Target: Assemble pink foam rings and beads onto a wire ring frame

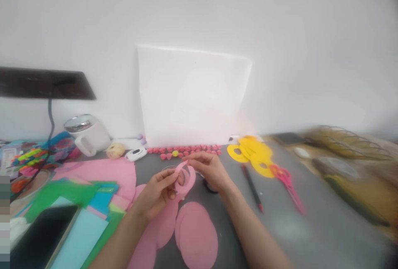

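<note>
A: Hands?
B: Left hand [158, 192] and right hand [209, 169] both up over the grey table [311, 227], centre frame. Each grip is pinched on the same curled pink paper strip [185, 180]: left fingers closed on its lower-left end, right fingers closed on its top edge.
A: Around it?
B: Pink paper ovals [197, 236] flat on the table at 6 o'clock of the strip. Row of small pink beads [186, 150] at 12, along the foot of a white board [192, 95] leaning on the wall. Yellow paper cutouts [253, 155] at 2, with pink scissors [287, 184] and a red pencil [252, 188] at 3. Coloured paper stack [87, 202] at 9, white mug [88, 134] at 10.
</note>
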A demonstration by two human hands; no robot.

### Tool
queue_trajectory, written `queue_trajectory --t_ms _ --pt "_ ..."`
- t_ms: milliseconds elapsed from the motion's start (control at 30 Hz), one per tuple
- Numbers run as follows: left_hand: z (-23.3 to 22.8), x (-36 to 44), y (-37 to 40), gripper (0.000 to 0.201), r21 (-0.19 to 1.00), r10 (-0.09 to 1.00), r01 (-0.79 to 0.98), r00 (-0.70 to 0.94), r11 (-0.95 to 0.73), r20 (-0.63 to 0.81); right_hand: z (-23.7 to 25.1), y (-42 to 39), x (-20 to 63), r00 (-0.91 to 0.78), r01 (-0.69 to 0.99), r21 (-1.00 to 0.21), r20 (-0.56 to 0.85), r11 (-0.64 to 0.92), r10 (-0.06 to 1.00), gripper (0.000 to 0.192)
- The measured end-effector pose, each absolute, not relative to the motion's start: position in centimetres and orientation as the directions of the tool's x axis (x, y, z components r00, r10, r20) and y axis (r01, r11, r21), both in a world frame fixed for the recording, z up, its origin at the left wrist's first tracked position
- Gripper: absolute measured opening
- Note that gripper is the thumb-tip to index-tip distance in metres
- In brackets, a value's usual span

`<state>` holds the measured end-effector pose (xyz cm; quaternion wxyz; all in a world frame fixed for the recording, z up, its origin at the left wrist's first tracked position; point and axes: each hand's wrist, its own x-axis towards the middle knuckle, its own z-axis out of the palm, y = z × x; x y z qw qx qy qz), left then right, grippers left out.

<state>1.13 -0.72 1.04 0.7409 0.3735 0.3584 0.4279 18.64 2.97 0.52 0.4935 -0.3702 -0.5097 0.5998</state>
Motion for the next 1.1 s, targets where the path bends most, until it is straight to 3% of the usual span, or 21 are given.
queue_trajectory --t_ms 533,1100 --pt "1.18 1.01 -1.03 0.018 0.907 0.932 -0.324 0.325 0.268 -0.159 0.52 3.01 18.58 -0.183 -0.181 -0.983 0.076 0.042 0.980 0.017" --pt "1.02 0.89 -1.01 0.021 0.903 0.928 -0.318 0.325 0.289 -0.183 0.15 2.96 18.42 -0.249 -0.213 -0.977 0.086 0.033 0.965 0.015"
